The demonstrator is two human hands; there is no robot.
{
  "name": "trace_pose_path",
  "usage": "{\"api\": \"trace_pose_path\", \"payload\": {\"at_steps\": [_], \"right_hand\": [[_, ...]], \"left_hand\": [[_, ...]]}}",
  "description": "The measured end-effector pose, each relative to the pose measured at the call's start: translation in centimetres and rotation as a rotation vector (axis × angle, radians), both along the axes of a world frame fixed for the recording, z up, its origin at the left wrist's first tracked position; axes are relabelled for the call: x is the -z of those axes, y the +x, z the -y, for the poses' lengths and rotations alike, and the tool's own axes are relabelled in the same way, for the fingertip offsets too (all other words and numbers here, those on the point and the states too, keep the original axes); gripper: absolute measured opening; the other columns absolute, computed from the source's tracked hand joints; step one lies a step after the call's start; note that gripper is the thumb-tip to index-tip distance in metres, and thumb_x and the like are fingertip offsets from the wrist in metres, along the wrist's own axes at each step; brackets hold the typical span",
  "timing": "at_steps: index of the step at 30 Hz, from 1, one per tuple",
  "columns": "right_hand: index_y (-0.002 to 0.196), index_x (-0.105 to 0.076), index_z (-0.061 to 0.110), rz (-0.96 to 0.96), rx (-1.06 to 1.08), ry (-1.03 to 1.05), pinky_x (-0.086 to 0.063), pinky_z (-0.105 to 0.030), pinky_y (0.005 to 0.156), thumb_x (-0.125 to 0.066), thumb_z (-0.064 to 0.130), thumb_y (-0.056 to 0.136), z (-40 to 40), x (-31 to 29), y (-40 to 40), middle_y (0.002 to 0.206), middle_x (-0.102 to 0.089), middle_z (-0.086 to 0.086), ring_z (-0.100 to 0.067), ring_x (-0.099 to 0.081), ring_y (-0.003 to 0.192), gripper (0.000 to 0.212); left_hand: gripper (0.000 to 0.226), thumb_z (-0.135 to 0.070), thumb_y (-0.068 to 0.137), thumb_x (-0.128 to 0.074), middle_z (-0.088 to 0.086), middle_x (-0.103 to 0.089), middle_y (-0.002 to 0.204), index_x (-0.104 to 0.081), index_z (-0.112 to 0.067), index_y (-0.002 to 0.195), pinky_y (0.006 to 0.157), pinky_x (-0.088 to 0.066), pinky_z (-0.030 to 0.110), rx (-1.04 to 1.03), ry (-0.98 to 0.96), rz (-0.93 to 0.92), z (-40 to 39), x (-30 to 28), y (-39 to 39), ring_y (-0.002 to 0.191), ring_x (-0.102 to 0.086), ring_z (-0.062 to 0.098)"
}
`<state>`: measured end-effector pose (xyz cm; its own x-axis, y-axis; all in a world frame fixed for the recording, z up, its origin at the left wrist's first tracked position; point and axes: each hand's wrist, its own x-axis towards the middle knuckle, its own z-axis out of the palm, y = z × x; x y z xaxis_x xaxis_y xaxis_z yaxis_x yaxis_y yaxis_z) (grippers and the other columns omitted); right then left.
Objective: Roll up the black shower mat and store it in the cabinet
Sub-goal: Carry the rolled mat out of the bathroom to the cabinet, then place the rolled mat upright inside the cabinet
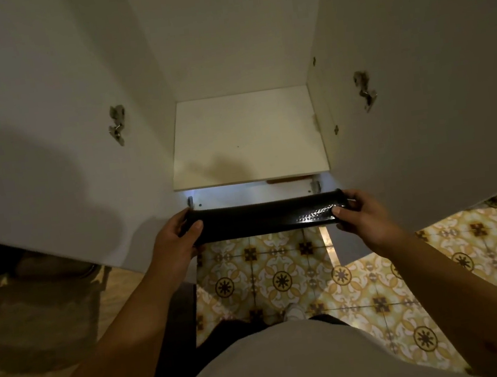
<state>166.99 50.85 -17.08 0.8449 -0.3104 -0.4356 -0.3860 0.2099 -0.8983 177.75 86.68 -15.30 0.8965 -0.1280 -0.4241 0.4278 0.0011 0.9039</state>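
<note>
Mat is rolled and held level just outside the open cabinet, above the tile floor. Left hand and right hand have fingers wrapped on its ends. Keep the roll tight, slide it straight onto the shelf, ends clear of both doors.

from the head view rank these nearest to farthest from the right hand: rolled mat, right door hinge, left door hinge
1. rolled mat, gripped at its end by the right hand
2. right door hinge, above on the right door
3. left door hinge, across on the left door

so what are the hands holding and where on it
The rolled black shower mat, held level by its two ends: left hand on one, right hand on the other.
</note>
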Motion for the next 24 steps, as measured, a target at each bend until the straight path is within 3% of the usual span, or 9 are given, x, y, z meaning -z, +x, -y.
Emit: {"api": "trace_pose_path", "payload": {"at_steps": [4,8,12,17,20,24], "right_hand": [[0.107,-0.062,0.028,-0.013,-0.019,-0.011,-0.054,-0.024,0.066,-0.069,0.011,0.084,0.9,0.4,1.9,0.099,-0.069,0.002,-0.014,-0.070,0.087,0.029],[0.109,-0.060,0.029,-0.043,-0.038,-0.017,-0.054,-0.025,0.070,-0.068,0.013,0.085,1.6,1.1,4.1,0.109,-0.064,-0.004,-0.020,-0.067,0.093,0.029],[0.106,-0.061,0.030,-0.072,-0.015,-0.037,-0.054,-0.024,0.069,-0.068,0.013,0.085,1.1,1.8,7.3,0.106,-0.065,-0.003,-0.020,-0.067,0.092,0.028],[0.106,-0.060,0.025,-0.099,0.028,-0.010,-0.055,-0.028,0.071,-0.067,0.007,0.084,0.0,3.4,11.5,0.109,-0.063,-0.009,-0.025,-0.066,0.095,0.029],[0.110,-0.059,0.021,-0.162,0.063,0.003,-0.054,-0.033,0.076,-0.066,0.004,0.085,-0.9,4.7,14.2,0.114,-0.062,-0.011,-0.027,-0.064,0.100,0.032],[0.109,-0.062,0.026,-0.237,0.091,0.011,-0.054,-0.028,0.072,-0.068,0.003,0.083,-1.6,6.8,17.5,0.113,-0.064,-0.009,-0.023,-0.065,0.099,0.036]], "left_hand": [[0.025,-0.018,0.090,-0.066,-0.009,-0.072,0.104,-0.068,-0.039,0.104,0.070,-0.056,0.030,0.011,0.007,0.001,0.9,0.3,1.3,0.099,-0.068,0.015],[0.028,-0.017,0.090,-0.065,-0.008,-0.070,0.109,-0.066,-0.037,0.110,0.071,-0.057,0.029,-0.003,0.010,-0.019,1.3,0.7,3.6,0.100,-0.068,0.014],[0.029,-0.016,0.093,-0.061,-0.011,-0.072,0.107,-0.069,-0.040,0.107,0.070,-0.056,0.024,0.029,0.001,-0.038,1.5,1.3,6.5,0.099,-0.068,0.010],[0.039,-0.013,0.096,-0.055,0.000,-0.066,0.120,-0.056,-0.021,0.134,0.078,-0.054,0.027,0.039,-0.054,-0.116,1.1,3.4,11.5,0.107,-0.065,0.017],[0.040,-0.010,0.096,-0.053,0.004,-0.067,0.115,-0.053,-0.016,0.136,0.076,-0.053,0.026,0.034,-0.071,-0.174,0.8,5.0,14.6,0.101,-0.067,0.017],[0.048,-0.007,0.094,-0.056,-0.001,-0.064,0.115,-0.047,-0.016,0.140,0.073,-0.055,0.025,0.004,-0.035,-0.275,-0.1,8.1,17.9,0.097,-0.066,0.013]]}}
